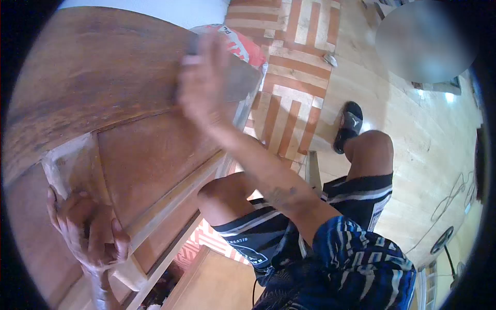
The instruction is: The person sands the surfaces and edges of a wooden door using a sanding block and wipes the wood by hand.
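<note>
A large brown wooden panel (pixel 103 62) with a framed underside lies across the left of the head view. My left hand (pixel 90 232) is curled over a pale raised wooden rail (pixel 75 160) of it, thumb on the near side. Over the far right part of the panel is my right hand (pixel 201 88), smeared by motion. A small dark piece (pixel 193 45) shows beside its fingers; whether the hand holds it cannot be made out. Past that hand, a red and white printed bag (pixel 245 49) sits against the panel's far edge.
Below the panel's near edge stands a light brown wooden board (pixel 206 281). My knees are close to that edge. The floor has striped tiles (pixel 294 67). A black slide sandal (pixel 349 124) is on my foot. At the right are a cable (pixel 449 196) and a blurred round patch.
</note>
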The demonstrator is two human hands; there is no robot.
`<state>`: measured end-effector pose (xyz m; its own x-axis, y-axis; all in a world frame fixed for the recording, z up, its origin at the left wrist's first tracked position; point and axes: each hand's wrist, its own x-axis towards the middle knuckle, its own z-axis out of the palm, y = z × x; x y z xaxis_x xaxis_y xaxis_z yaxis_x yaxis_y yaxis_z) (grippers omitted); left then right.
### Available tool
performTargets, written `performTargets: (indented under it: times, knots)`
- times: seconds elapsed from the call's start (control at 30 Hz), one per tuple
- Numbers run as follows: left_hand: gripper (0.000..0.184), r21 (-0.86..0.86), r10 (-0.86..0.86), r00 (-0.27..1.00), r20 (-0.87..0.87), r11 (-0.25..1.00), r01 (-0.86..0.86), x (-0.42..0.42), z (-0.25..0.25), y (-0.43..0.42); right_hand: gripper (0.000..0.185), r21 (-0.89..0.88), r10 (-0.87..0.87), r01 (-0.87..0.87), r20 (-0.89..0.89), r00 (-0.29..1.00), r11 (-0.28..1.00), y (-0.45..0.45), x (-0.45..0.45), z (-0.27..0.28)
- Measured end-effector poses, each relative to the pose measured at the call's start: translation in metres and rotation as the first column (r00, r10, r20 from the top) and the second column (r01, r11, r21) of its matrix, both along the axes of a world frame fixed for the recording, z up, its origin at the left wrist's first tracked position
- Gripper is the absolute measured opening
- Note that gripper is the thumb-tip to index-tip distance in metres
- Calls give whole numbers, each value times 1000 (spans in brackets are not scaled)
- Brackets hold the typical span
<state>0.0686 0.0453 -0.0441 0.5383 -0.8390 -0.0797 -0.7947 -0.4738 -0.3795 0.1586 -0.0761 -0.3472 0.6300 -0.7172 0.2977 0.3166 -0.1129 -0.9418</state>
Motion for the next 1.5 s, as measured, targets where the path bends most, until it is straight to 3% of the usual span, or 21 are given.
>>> performTargets:
  times: [0.03,0.07,0.1,0.2,0.27,0.37,0.43,0.53,0.6,0.63,0.7,0.8,0.9,0.97,1.03,1.1,1.17,1.23,1.3,1.4,1.5]
  knots:
    - [16,9,-5,1000,14,1000,5,-2,0,-1,38,51,-134,140,-100,986,989,-6,7,-35]
    - [16,16,20,1000,4,1000,-20,-2,0,-4,40,114,-100,125,-207,973,986,-15,16,-83]
    - [16,28,39,999,-20,999,-39,-3,2,-6,42,180,-62,125,-324,944,976,-27,13,-88]
    - [17,4,42,999,-26,999,-42,-6,1,-10,56,358,120,20,-364,924,933,-30,9,-65]
    - [18,3,34,999,-14,999,-34,-5,4,-6,47,244,23,-4,-78,997,970,-3,8,17]
    - [19,12,20,999,-35,1000,-20,-6,4,-6,49,-61,130,-119,223,966,991,12,6,152]
    - [20,-7,7,1000,-30,1000,-7,-4,4,-9,50,-173,165,-114,321,933,978,9,3,187]
    - [20,-11,32,999,-27,999,-32,-6,4,-5,51,-250,89,-26,243,966,968,1,0,135]
    - [19,-17,33,999,-36,999,-34,-2,1,-3,52,-337,-106,95,-14,994,937,-2,1,40]
    - [19,-15,37,999,-39,999,-37,-3,4,-3,53,-270,-134,86,-165,977,959,-3,-2,-9]
    - [16,8,49,997,-55,999,-49,-6,6,1,53,362,109,45,-393,913,931,-10,-4,-78]
    - [16,8,47,997,-67,999,-46,-6,4,-1,53,320,74,86,-457,887,943,-7,7,-108]
    - [16,-20,57,998,-29,998,-57,-3,3,-2,52,166,15,-2,-73,997,986,9,-1,45]
    - [17,4,77,996,-51,997,-77,-9,5,2,52,-16,60,-58,201,978,998,14,1,145]
    - [17,12,89,996,15,996,-89,-8,3,6,52,-120,92,-55,328,940,991,12,5,180]
    - [16,-8,88,996,-30,996,-88,-11,5,5,51,-153,63,-23,261,963,988,12,7,144]
    - [16,8,63,998,-9,998,-63,-7,3,0,51,-140,-17,29,92,996,990,11,7,62]
    - [15,-9,65,998,-1,998,-65,-3,-1,-1,50,30,-21,27,-191,981,999,-1,5,-33]
    - [13,-10,72,997,3,997,-72,-4,1,-6,50,220,62,21,-363,930,975,-19,-3,-65]
    - [12,-38,79,997,-19,996,-79,-7,3,-5,50,175,-15,54,-220,975,983,-6,-6,-16]
    - [13,-18,87,996,1,996,-87,-8,3,-7,49,-55,-16,29,227,974,998,8,-4,148]
